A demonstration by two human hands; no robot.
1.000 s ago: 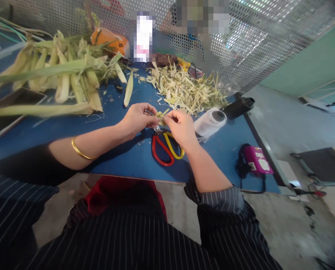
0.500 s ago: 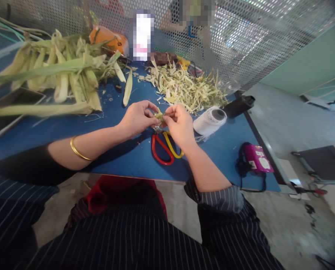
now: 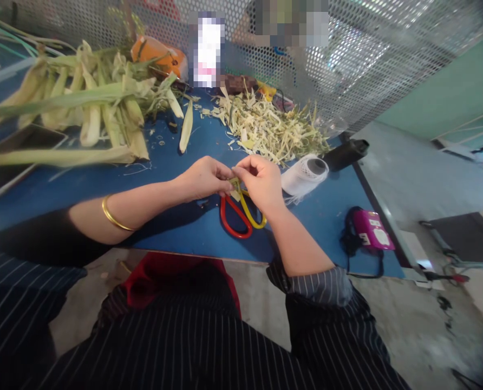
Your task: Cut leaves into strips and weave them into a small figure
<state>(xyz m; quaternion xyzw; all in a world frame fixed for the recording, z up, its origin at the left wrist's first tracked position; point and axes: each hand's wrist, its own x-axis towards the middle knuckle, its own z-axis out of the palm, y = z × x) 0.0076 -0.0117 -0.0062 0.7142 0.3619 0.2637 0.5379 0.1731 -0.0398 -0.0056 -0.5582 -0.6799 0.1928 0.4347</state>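
Observation:
Over the blue table, my left hand [image 3: 207, 177] pinches a small piece of pale green husk [image 3: 235, 187]. My right hand [image 3: 262, 180] meets it from the other side, thumb and forefinger pressed together on the same piece. The fingers partly cover the husk, so its full shape is hidden. Below both hands lie scissors [image 3: 236, 234] with one red and one yellow handle loop; their blades are out of sight behind the hands and husk. A cone of white thread [image 3: 300, 179] lies just right of my right hand.
Long corn husks [image 3: 91, 116] are heaped at left, with one loose husk [image 3: 186, 127] nearer the middle. Shredded husk [image 3: 272, 127] is piled against the mesh panel [image 3: 339, 65]. A black cylinder [image 3: 347, 154] and a magenta box with a black cord [image 3: 375, 230] sit along the right side.
The husk piece has turned between my fingers and a strip of it now hangs downward. Both hands have shifted slightly and my right fingertips sit higher on it.

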